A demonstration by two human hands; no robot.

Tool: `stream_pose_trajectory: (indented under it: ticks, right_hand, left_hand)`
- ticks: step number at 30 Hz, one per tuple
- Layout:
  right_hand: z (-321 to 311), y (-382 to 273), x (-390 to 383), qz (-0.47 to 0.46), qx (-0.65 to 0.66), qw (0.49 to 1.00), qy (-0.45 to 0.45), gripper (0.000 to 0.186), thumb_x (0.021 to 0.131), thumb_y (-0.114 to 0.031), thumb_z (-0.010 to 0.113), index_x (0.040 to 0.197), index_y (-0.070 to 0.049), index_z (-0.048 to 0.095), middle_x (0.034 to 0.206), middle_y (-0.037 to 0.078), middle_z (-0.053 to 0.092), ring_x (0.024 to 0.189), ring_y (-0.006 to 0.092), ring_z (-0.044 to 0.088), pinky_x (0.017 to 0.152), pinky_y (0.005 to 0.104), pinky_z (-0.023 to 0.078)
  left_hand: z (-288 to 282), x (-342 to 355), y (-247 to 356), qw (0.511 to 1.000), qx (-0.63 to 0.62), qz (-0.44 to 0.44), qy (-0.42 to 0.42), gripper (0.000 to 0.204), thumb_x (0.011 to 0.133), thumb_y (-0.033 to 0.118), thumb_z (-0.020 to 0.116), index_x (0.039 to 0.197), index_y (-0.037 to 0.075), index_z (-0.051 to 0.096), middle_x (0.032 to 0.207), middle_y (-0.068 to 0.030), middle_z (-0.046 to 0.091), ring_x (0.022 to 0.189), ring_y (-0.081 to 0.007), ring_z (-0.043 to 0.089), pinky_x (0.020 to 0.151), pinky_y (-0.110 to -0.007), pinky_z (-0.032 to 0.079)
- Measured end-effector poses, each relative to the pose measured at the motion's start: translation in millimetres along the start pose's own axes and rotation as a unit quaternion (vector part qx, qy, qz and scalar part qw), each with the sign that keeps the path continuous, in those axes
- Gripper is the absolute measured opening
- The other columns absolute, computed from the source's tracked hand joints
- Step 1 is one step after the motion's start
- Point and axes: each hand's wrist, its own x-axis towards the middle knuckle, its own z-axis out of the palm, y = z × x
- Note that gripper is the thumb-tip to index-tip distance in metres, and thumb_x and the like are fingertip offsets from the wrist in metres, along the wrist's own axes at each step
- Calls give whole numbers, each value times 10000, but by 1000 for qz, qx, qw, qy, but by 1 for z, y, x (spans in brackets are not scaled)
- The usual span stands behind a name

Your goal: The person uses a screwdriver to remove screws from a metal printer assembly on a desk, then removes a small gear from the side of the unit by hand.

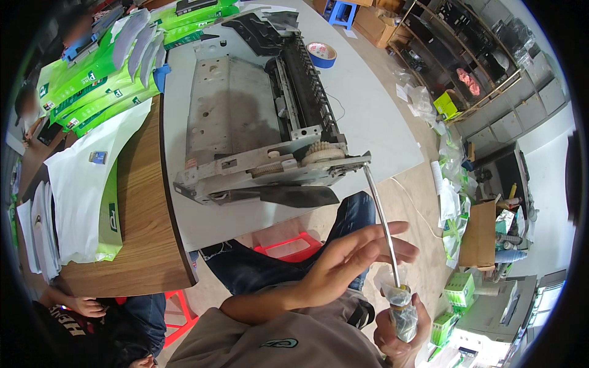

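A long screwdriver (381,224) with a bright metal shaft slants up from my right hand (402,331), which is wrapped around its handle. Clear plastic or tape covers the handle. The shaft's tip meets the right front corner of a metal printer frame (230,104), at the end of its side plate. My left hand (353,257) reaches across with fingers stretched out and apart; they pass beside the shaft, and I cannot tell if they touch it. White gears (323,152) sit on the frame's near side, and a black roller assembly (304,92) runs along its right.
The frame rests on a grey-white table (368,110), near a blue roll of tape (321,55). Green paper packs (98,86) are stacked on the left over a wooden tabletop (141,202). Another person's hand (86,305) is at lower left. A red stool (288,246) stands below.
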Motion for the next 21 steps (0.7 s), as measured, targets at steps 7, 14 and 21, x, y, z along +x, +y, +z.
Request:
stream_pose_trajectory:
  ticks: [7, 14, 21]
  right_hand:
    - [17, 13, -1, -292, -491, 820, 32, 589, 957, -452, 631, 1248, 0, 392, 785, 228, 602, 431, 181, 528, 395, 256, 422]
    - [-4, 20, -11, -353, -776, 515, 86, 703, 829, -201, 809, 1358, 44, 416, 1009, 210, 598, 707, 211, 596, 639, 306, 483]
    - [2, 1, 6, -118, -319, 939, -50, 730, 929, -329, 673, 1415, 70, 301, 779, 356, 582, 351, 161, 463, 275, 260, 285]
  left_hand:
    - [-12, 16, -5, 996, -72, 22, -42, 273, 1004, 213, 627, 1058, -53, 600, 888, -177, 685, 809, -310, 729, 749, -421, 619]
    - [-16, 13, -6, 996, -79, 28, -17, 265, 1002, 210, 640, 1083, -42, 627, 918, -148, 691, 817, -244, 716, 729, -363, 614]
    - [-8, 24, 6, 993, -118, 20, -3, 239, 1001, 187, 639, 1102, -26, 602, 970, -147, 693, 848, -244, 716, 743, -362, 610]
